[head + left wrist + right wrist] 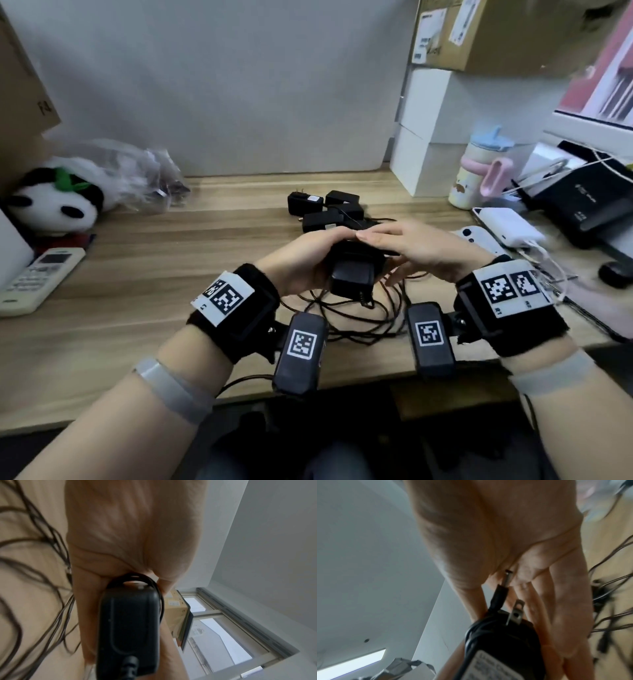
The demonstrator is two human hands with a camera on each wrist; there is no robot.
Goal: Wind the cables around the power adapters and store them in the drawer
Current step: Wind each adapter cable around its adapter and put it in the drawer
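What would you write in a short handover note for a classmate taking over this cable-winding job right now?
Left hand: grips the black power adapter above the desk.
Right hand: fingers straight over the adapter; the cable's barrel plug lies against them.
Done: the cable is looped round this adapter.
Left: secure the plug end; untangle the loose cables near the desk's front edge; wind the other adapters farther back. No drawer is in view.

loose cables (359, 318) under hands, desk (171, 274) left free
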